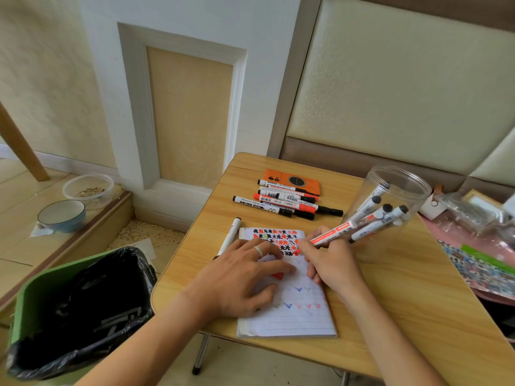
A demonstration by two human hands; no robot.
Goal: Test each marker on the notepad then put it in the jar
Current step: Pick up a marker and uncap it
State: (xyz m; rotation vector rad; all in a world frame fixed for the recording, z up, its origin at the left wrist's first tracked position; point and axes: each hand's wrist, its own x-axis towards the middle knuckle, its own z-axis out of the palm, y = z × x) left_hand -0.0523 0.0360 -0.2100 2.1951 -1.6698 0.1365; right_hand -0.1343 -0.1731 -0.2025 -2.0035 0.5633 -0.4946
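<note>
Gripped in the right hand (331,263), between curled fingers and thumb: a red marker (333,232), uncapped, its red tip down on the notepad (289,302) at the edge of the block of red and black test marks, its body slanted up and to the right toward the jar. Pressed flat on the notepad page, fingers straight and spread: the left hand (242,277), with a ring (258,250) on one finger and something small and red (277,275) showing under the fingers, not clear what. Lay on the wooden table (390,302), near its front edge. Stood just right of the notepad: the clear jar (390,207), tilted, with several white markers (379,215) inside, black ends up. Rested just left of the notepad: one single white marker (230,235). Piled behind the notepad: a heap of red and black markers (284,203), partly on an orange case (295,181). Stood on the floor left of the table: a green bin (69,307) with a black liner.
</note>
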